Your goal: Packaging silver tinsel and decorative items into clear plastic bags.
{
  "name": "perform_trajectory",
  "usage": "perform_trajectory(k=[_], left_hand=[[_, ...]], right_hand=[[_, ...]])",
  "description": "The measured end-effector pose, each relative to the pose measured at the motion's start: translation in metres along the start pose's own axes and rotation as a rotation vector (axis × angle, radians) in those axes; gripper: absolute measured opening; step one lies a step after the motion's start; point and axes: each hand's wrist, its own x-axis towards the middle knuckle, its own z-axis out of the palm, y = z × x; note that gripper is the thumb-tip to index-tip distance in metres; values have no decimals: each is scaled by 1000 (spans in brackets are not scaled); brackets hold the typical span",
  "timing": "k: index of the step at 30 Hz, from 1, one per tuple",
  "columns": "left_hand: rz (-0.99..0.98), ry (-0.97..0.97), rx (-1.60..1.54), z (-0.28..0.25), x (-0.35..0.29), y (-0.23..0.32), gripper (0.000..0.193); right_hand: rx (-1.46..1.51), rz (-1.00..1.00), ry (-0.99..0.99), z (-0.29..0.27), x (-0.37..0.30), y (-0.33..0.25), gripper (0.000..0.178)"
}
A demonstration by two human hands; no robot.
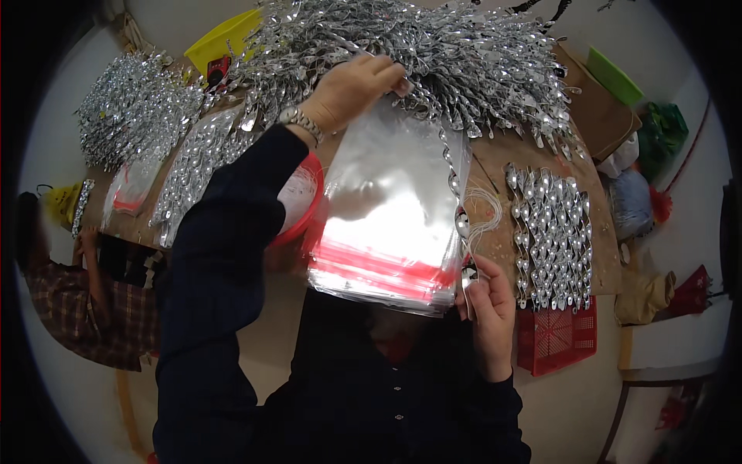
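A twisted silver spiral strip (453, 182) runs along the right edge of a stack of clear plastic bags (386, 201) with red bands. Its lower end is pinched between the thumb and fingers of my right hand (492, 311), where a rounded silver piece and thin white string show. My left hand (354, 90), with a metal watch (301, 121) at the wrist, is closed at the strip's upper end, beside the large pile of silver spirals (464, 58). Its fingertips partly hide what they grip.
Rows of spirals (550, 236) lie to the right above a red basket (560, 336). A red basin (313, 197) with white string stands left of the bags. More spirals (139, 108) are heaped at left, near a yellow container (224, 39). A person in plaid (93, 317) sits at left.
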Motion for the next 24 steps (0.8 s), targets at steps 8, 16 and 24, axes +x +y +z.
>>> perform_trajectory(k=[8,16,24], left_hand=[[158,313,-189,-92,26,101,42],[-143,242,-943,-146,10,153,32],[-689,16,-1445,-167,-32,191,16]], right_hand=[[-278,-122,46,-17,3,6,36],[-699,-339,-31,-4,18,6,29],[-1150,-465,-22,26,56,23,27]])
